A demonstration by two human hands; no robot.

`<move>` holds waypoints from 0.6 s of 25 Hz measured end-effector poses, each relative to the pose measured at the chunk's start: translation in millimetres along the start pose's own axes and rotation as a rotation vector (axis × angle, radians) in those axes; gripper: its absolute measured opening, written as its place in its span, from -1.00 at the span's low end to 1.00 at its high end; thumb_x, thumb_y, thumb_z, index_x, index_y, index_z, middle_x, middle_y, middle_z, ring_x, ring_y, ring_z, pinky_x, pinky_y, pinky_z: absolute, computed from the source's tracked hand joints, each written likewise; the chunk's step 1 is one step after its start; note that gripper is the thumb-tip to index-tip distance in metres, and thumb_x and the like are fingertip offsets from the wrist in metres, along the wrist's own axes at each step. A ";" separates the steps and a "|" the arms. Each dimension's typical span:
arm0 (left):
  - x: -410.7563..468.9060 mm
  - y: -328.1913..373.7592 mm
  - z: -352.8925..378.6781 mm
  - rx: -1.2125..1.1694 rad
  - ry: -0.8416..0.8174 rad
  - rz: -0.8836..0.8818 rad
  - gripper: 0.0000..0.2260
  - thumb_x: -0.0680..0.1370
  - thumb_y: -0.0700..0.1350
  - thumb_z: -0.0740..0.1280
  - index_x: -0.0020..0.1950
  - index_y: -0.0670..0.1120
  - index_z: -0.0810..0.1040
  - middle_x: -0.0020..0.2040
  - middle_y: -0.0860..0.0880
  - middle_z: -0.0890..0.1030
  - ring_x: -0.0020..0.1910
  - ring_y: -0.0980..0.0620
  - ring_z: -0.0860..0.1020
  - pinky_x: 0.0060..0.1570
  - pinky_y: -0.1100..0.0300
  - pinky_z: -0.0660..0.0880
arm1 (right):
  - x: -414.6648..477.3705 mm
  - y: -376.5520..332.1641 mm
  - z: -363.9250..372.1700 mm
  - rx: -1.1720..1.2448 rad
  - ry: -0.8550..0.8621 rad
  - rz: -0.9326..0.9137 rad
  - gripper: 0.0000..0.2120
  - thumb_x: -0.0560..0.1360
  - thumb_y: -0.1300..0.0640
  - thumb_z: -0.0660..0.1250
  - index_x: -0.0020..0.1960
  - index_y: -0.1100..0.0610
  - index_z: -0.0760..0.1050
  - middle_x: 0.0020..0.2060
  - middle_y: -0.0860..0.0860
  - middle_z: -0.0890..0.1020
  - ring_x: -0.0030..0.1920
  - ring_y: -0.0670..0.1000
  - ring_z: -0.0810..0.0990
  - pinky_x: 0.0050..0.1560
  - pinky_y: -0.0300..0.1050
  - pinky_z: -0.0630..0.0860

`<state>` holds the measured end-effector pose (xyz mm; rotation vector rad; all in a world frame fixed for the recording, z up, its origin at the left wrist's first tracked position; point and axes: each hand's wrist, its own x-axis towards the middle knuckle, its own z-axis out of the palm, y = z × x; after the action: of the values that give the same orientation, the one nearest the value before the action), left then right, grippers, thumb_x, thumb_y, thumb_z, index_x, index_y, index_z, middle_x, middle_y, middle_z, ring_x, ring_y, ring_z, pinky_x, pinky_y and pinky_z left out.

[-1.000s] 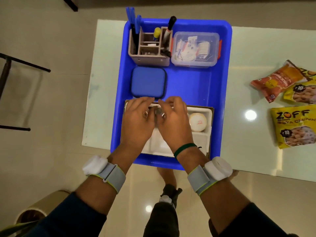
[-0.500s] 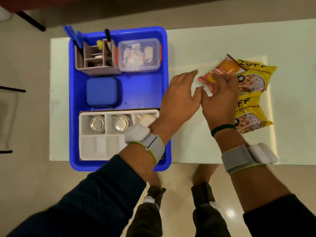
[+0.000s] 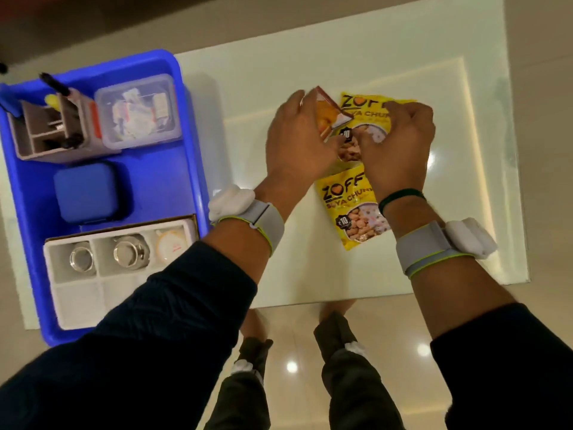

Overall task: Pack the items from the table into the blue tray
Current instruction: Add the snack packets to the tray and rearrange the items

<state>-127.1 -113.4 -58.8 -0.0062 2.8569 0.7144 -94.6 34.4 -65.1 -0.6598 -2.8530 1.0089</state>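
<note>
orange packet (image 3: 329, 115) behind left hand (image 3: 294, 147), yellow packet (image 3: 361, 107) behind right hand (image 3: 400, 147)

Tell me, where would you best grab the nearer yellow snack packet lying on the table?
Probably by its sealed edge nearest the person, coming in from the near side. The nearer yellow packet lies flat on the table, so a thumb-and-finger pinch on that thin free edge should lift it; its far end sits close to the other yellow packet.

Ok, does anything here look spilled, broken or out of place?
Nothing spilled or damaged. The orange packet, gripped by the left hand, sits askew over the upper yellow packet, which the right hand pinches. The tray looks tidy.
</note>
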 end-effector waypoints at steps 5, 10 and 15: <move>12.8 -10.9 14.3 0.055 -0.080 -0.076 -0.17 0.37 0.24 0.47 0.54 -0.05 0.30 0.42 -0.09 0.46 0.32 -0.16 0.51 0.26 -0.08 0.51 | 10.6 11.5 4.3 -0.126 -0.094 0.019 -0.37 0.46 -0.14 0.42 0.46 0.05 0.38 0.46 0.10 0.30 0.39 0.21 0.35 0.22 0.07 0.51; 15.7 -14.7 10.0 0.044 -0.042 -0.121 -0.31 0.39 0.18 0.49 0.46 0.04 0.39 0.27 -0.02 0.59 0.21 -0.10 0.59 0.15 -0.06 0.58 | 7.7 13.0 8.3 -0.012 -0.122 0.035 -0.44 0.49 -0.02 0.42 0.44 0.07 0.42 0.49 0.09 0.25 0.32 0.22 0.47 0.22 0.09 0.55; 4.8 -14.8 -20.7 -0.045 0.067 -0.186 -0.29 0.39 0.18 0.53 0.48 0.04 0.39 0.31 0.02 0.58 0.24 -0.03 0.58 0.19 0.02 0.57 | 8.9 1.5 2.6 0.067 -0.047 0.006 -0.51 0.49 -0.02 0.42 0.36 0.13 0.51 0.44 0.06 0.30 0.28 0.16 0.51 0.23 0.08 0.54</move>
<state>-135.0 -136.0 -48.7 -0.3033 2.8528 0.7527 -102.6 37.5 -69.0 -0.6476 -2.8442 1.1294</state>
